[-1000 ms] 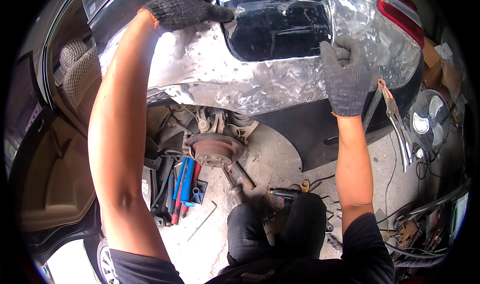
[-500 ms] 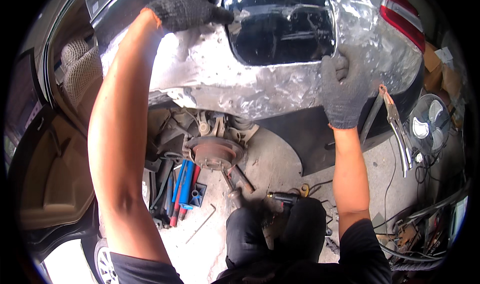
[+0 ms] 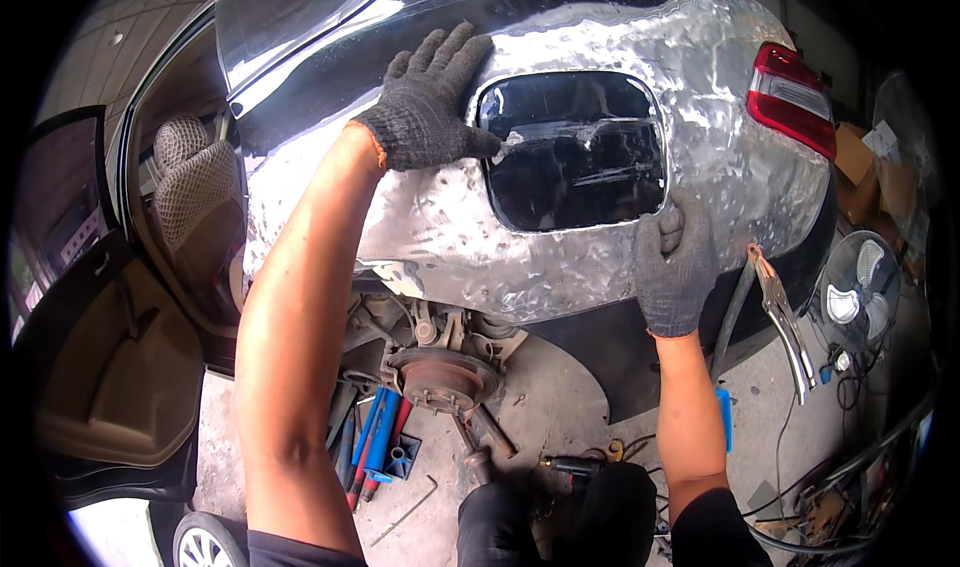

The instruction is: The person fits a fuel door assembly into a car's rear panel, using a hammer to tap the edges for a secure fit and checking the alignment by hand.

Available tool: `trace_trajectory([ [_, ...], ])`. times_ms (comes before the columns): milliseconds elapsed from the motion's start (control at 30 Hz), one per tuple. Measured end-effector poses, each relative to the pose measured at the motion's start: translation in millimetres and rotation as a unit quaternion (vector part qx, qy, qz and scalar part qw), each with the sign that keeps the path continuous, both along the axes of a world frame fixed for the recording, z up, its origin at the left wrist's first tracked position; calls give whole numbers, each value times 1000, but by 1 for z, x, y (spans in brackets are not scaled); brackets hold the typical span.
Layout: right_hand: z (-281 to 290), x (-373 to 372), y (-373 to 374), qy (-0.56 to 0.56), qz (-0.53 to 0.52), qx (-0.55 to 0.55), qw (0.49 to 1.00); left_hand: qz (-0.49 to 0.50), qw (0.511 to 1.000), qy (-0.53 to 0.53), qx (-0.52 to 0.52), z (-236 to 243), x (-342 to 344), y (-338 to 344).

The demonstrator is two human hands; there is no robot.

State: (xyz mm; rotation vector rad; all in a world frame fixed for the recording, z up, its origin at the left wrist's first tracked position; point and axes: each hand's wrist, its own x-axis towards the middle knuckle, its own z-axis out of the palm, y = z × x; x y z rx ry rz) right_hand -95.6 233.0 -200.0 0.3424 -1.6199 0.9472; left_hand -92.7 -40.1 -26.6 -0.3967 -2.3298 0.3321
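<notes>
My left hand (image 3: pixel 432 102), in a dark grey knit glove with an orange cuff, lies spread on the car's rear side panel. Its thumb reaches the left edge of a glossy black fuel door (image 3: pixel 575 152). Around that door the panel (image 3: pixel 450 215) is bare, dented metal with shiny scuffs. My right hand (image 3: pixel 675 267), gloved the same way, is closed against the metal just below the door's lower right corner. Its fingers are curled in, and whether they grip anything small cannot be made out.
Below the panel are an exposed brake disc (image 3: pixel 440 377), a blue jack (image 3: pixel 383 437) and an L-shaped wrench (image 3: pixel 405 512). Locking pliers (image 3: pixel 783 322) hang clamped at the right, near a fan (image 3: pixel 857 292). A brown-trimmed open door (image 3: pixel 110 367) stands left.
The view has tilted up, so the car sits lower in it and more of its upper side shows. My left hand's spread fingers now show fully; both hands keep their places by the fuel door.
</notes>
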Motion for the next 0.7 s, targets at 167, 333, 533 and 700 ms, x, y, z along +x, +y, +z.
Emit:
trace_trajectory([
  [167, -6, -5, 2, -12, 46, -33, 998, -13, 1000, -7, 10, 0, 1, 4],
  [333, -9, -10, 1, 0, 49, -15, 999, -4, 1000, -3, 13, 1, 3, 2],
  [533, -6, -6, 3, -14, 23, -14, 1000, -22, 999, 0, 25, -1, -1, 3],
  [700, -24, 13, 7, -57, 135, -72, 987, -20, 999, 20, 33, -1, -1, 1],
])
